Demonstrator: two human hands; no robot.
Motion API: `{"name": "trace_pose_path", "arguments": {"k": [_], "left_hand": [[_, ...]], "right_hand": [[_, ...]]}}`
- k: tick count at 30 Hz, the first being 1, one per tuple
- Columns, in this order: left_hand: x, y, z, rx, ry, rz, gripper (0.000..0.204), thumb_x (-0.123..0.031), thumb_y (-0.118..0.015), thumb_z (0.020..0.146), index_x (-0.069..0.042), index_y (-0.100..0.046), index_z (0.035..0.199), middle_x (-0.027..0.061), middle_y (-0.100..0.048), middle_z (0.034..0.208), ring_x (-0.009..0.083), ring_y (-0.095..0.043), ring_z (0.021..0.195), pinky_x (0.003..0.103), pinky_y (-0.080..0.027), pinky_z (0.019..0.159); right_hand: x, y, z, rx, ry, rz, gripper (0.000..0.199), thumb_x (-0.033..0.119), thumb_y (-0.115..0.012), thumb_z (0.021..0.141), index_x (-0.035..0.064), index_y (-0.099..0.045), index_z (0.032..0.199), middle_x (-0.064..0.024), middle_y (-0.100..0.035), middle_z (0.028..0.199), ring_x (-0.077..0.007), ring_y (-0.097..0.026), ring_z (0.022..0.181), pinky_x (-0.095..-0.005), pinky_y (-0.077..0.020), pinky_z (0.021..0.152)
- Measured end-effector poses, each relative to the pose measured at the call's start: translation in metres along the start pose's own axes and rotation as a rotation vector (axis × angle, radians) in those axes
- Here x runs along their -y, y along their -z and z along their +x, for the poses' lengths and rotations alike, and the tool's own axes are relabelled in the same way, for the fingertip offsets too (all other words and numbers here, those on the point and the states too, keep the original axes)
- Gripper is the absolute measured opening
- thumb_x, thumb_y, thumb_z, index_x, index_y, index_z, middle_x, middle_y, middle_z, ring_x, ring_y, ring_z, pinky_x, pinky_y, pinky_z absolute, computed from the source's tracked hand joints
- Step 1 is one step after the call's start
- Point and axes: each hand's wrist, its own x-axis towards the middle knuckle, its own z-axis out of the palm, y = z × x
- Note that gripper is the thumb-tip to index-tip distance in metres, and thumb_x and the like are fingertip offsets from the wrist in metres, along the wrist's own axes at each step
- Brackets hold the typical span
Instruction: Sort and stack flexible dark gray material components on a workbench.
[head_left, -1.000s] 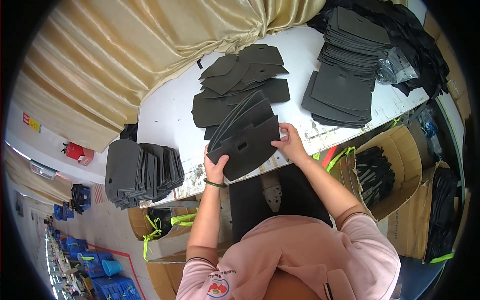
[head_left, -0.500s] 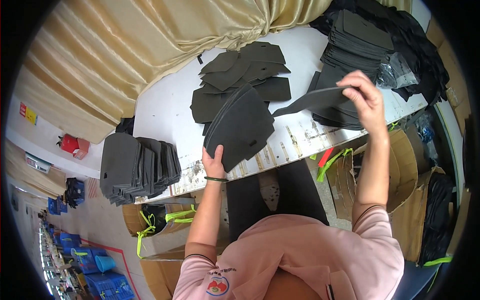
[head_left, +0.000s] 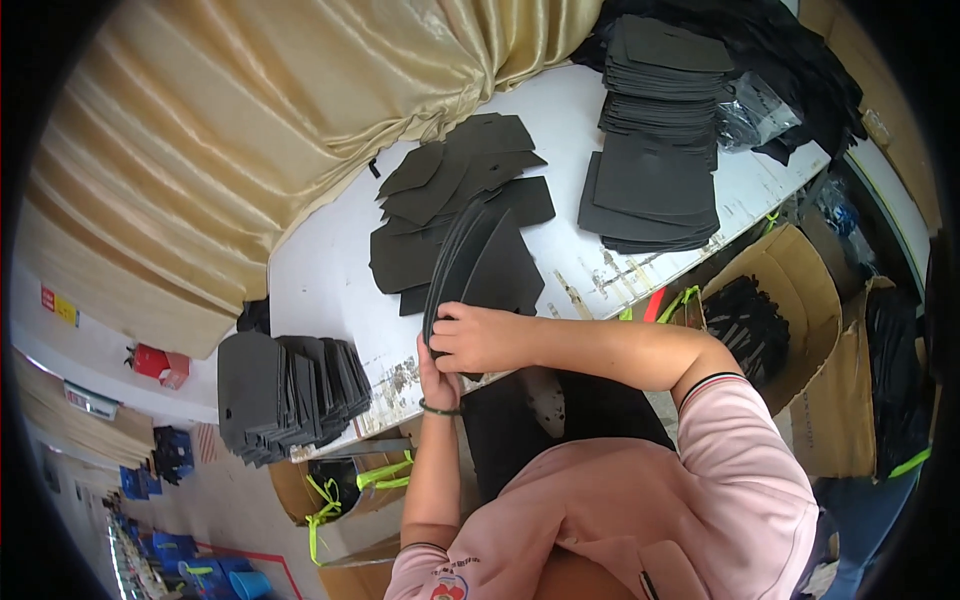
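Both hands, left hand and right hand, fingers clenched on fanned dark cut pieces at white worktop edge.

Single head-worn fisheye view, looking steeply down, close over white table

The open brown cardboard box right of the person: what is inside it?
The brown cardboard box holds a heap of loose black flat cut pieces, like those on the white table. The heap hides the box's bottom and whatever lies beneath.
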Motion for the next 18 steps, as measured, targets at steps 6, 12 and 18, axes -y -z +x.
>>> {"name": "trace_pose_path", "arguments": {"k": [6,12,18], "left_hand": [[0.000,0.019,-0.003,0.210,-0.112,1.207,0.048,-0.011,-0.060,0.082,-0.003,-0.045,0.127,0.0078,-0.053,0.118,0.0222,-0.051,0.114,0.033,-0.039,0.099],[-0.004,-0.024,-0.002,-0.274,0.001,0.086,0.049,0.000,-0.058,0.086,0.001,-0.042,0.132,0.0133,-0.048,0.132,0.0286,-0.048,0.120,0.043,-0.037,0.104],[0.000,-0.044,0.014,-0.154,0.160,-0.243,0.050,-0.013,-0.057,0.090,-0.002,-0.039,0.135,0.0141,-0.044,0.136,0.0304,-0.043,0.125,0.048,-0.031,0.107]], "right_hand": [[0.002,-0.006,-0.009,-0.106,0.080,0.119,0.010,0.013,-0.059,0.072,0.0106,-0.057,0.080,-0.0039,-0.055,0.087,-0.0207,-0.055,0.089,-0.0392,-0.0390,0.097],[0.002,0.028,-0.046,-0.531,-0.713,0.048,0.045,0.012,-0.070,0.071,0.0065,-0.056,0.113,-0.0146,-0.053,0.114,-0.0298,-0.047,0.114,-0.0440,-0.0353,0.101],[0.020,0.004,-0.070,-0.707,-1.139,1.386,0.074,0.005,-0.068,0.080,0.0011,-0.024,0.140,-0.0136,-0.044,0.132,-0.0230,-0.037,0.127,-0.0360,-0.0304,0.107]]}}
